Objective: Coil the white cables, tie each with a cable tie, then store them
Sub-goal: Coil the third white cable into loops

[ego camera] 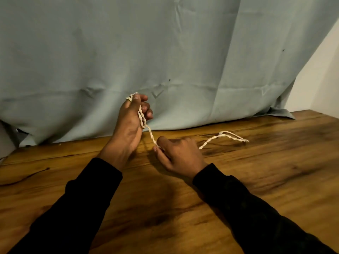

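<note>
Left hand (132,118): raised at the far side, its grip curling around loops of the white cable (153,139).
Right hand (178,153): pinching the cable just above the desk (256,180).
Cable tail: lying on the desk, trailing right.

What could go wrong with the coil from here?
1. The left hand holds only a few loose loops of the white cable; a slack grip could let them spring apart.
2. The free tail lies kinked on the wooden table beyond the right hand, so it may twist or snag when drawn in.
3. No cable tie is visible, so tying may mean releasing one hand.
</note>
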